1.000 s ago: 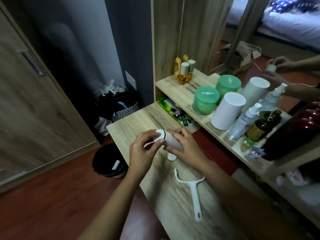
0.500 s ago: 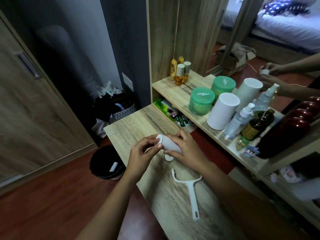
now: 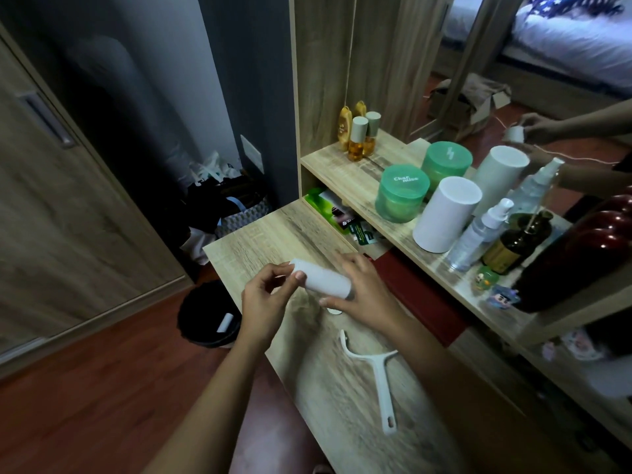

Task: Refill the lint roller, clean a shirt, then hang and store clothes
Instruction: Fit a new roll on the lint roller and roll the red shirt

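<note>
Grip: your left hand (image 3: 265,297) is pinching the refill roll (image 3: 325,281); right hand (image 3: 364,290) is clasping it
Risk: slipping, possibly falling into bin (image 3: 208,314)

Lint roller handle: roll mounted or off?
Off. The white handle lies flat on the table with an empty fork; the refill roll is apart, gripped by the left hand and right hand.

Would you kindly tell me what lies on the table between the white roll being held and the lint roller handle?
The head view shows a small white disc between the roll and the handle, partly under the right hand.
</note>
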